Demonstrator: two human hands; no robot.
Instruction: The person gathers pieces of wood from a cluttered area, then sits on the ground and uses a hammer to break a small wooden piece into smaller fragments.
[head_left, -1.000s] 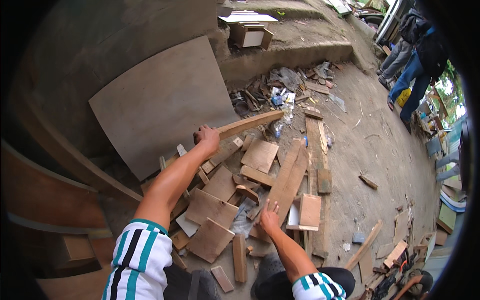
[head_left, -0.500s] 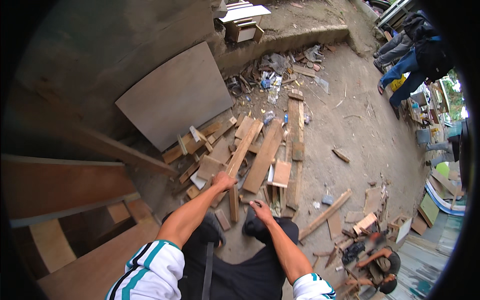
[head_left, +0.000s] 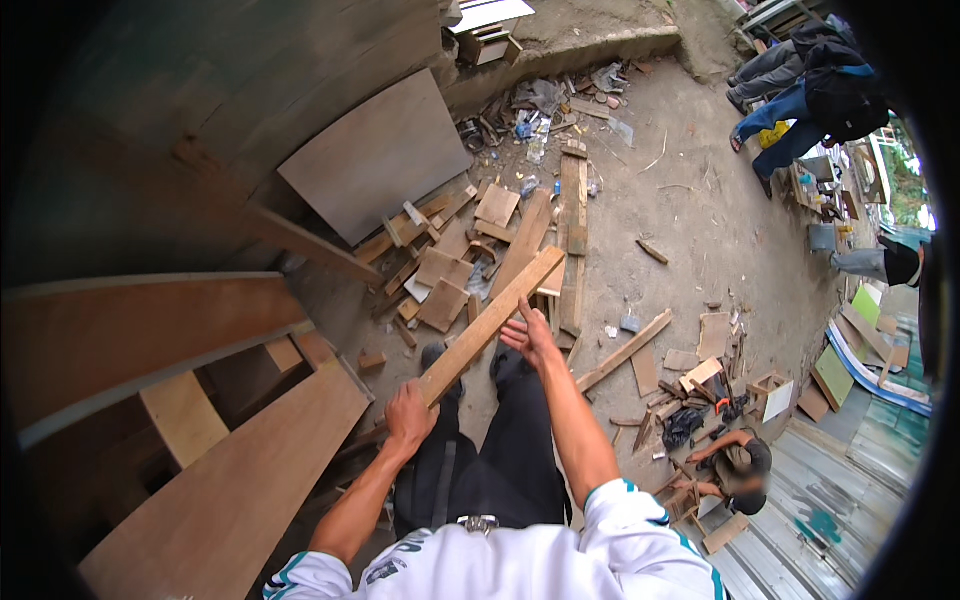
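Note:
My left hand (head_left: 409,414) is closed around the near end of a long wooden plank (head_left: 495,320), which slants up to the right in front of my legs. Close to the plank's far part, my right hand (head_left: 532,338) has its fingers stretched out along the underside, with the thumb at the edge. It seems to touch the wood without wrapping round it. Beyond the plank lies a heap of scrap wood (head_left: 440,268) with short boards and blocks. A wider board (head_left: 523,240) rests on the ground there, partly hidden by the held plank.
A wooden cabinet frame (head_left: 240,430) stands at my left, beneath a concrete wall. A flat panel (head_left: 380,155) leans on that wall. Long planks (head_left: 574,210) and litter (head_left: 535,130) lie ahead. A person (head_left: 740,470) crouches among scraps at right; others stand far right.
The plank has come up off the heap and nearer to me, still in my left hand. My right hand has moved up to it and its fingers have opened. My view has shifted.

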